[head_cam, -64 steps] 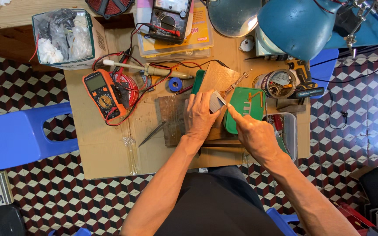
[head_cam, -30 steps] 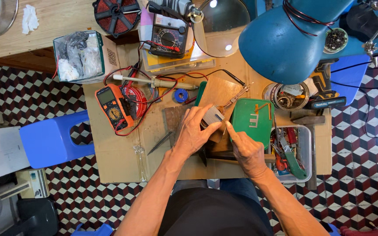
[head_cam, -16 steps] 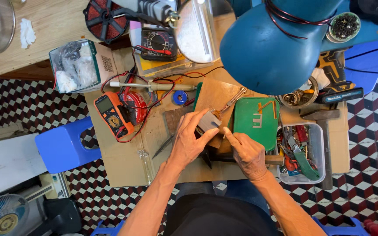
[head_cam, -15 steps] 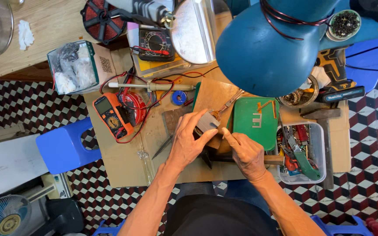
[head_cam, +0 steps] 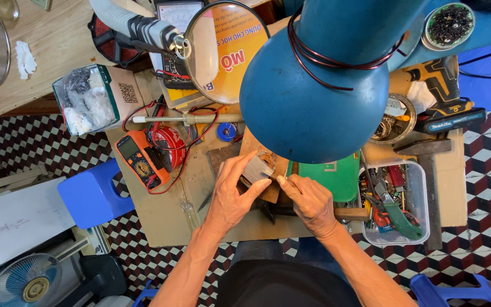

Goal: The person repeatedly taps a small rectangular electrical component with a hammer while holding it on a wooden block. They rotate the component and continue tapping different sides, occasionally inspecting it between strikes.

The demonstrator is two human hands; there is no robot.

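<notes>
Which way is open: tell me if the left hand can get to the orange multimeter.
Probably yes. The left hand rests on the small metal part, and the orange multimeter lies farther left on the cardboard, with only loose red leads about it.

Both bare forearms rose from the lower middle of the frame and converged near its centre. The left hand (head_cam: 231, 199) lay palm down, fingers (head_cam: 255, 189) curled in a grip. The right hand (head_cam: 308, 202) was loosely fisted, its fingertips meeting the left's.

Head camera, looking straight down

It hangs close above the cluttered workbench (head_cam: 160, 222), a blue lamp shade (head_cam: 319, 85) crowding the upper frame.
</notes>
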